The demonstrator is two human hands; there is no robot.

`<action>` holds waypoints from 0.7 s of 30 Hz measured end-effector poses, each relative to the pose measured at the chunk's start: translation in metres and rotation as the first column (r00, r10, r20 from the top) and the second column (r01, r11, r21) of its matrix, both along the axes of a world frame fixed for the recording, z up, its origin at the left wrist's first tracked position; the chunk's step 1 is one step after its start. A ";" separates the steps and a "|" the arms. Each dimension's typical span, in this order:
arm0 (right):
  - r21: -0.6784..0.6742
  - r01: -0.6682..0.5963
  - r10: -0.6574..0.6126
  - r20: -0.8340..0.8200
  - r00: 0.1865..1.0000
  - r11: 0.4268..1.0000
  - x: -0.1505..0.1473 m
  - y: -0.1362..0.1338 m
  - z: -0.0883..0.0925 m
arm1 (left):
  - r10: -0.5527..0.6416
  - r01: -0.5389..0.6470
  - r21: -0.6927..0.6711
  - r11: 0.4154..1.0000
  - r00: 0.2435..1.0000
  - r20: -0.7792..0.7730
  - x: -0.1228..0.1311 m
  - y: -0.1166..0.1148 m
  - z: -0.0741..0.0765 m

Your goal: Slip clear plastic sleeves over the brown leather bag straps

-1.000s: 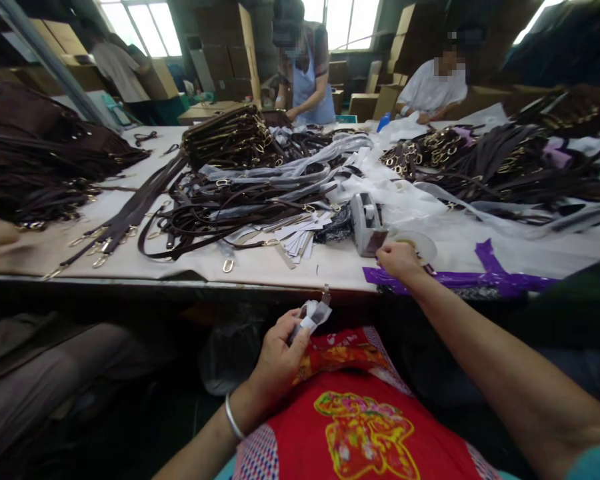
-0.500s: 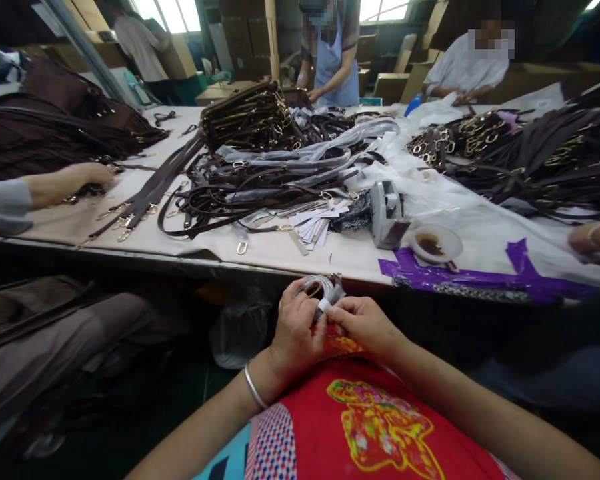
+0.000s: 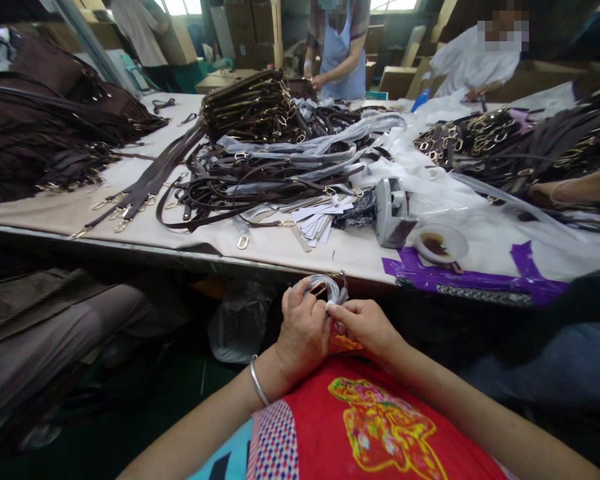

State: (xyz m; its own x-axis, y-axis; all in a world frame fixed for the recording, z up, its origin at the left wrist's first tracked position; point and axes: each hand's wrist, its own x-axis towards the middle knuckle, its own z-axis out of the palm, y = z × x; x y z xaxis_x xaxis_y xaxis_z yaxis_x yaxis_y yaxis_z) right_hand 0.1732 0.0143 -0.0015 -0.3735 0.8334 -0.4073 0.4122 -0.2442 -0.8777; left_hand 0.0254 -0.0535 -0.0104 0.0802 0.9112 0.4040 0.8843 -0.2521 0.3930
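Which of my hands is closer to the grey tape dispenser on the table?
Right. The right hand sits below the edge of the table, just down-left of the tape dispenser; the left hand is further left. Both grip the wrapped strap.

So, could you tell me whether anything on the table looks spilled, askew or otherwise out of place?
Nothing is spilled. The tape dispenser looks tilted beside a white dish stained brown inside, and one loose clasp lies alone near the table edge. The left hand and right hand grip a wrapped bundle below it.
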 end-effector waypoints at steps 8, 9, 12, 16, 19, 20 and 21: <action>-0.137 -0.060 0.038 -0.156 0.987 0.989 0.004 -0.001 -0.003 | -0.005 0.002 0.027 1.000 0.995 0.098 -0.002 0.007 -0.009; -0.128 -0.045 0.026 -0.143 0.989 0.991 0.004 -0.002 -0.002 | -0.015 0.011 0.037 0.999 0.993 0.115 -0.002 0.008 -0.009; -0.106 -0.007 -0.005 -0.116 0.993 0.994 0.003 -0.001 0.003 | -0.043 0.033 0.069 0.997 0.987 0.157 0.001 0.012 -0.007; -0.058 0.005 -0.013 -0.140 0.990 0.998 0.005 0.003 0.005 | -0.091 0.079 0.060 0.995 0.967 0.239 0.003 0.019 -0.003; 0.010 0.057 -0.054 -0.170 0.984 0.998 0.009 0.002 0.005 | -0.094 0.125 -0.054 0.991 0.912 0.399 0.004 0.025 0.005; 0.025 0.087 -0.081 -0.182 0.980 0.996 0.010 0.001 0.005 | -0.079 0.149 -0.114 0.982 0.882 0.465 0.003 0.027 0.009; 0.037 0.121 -0.112 -0.198 0.974 0.992 0.010 0.000 0.006 | -0.057 0.175 -0.174 0.969 0.846 0.530 0.003 0.028 0.013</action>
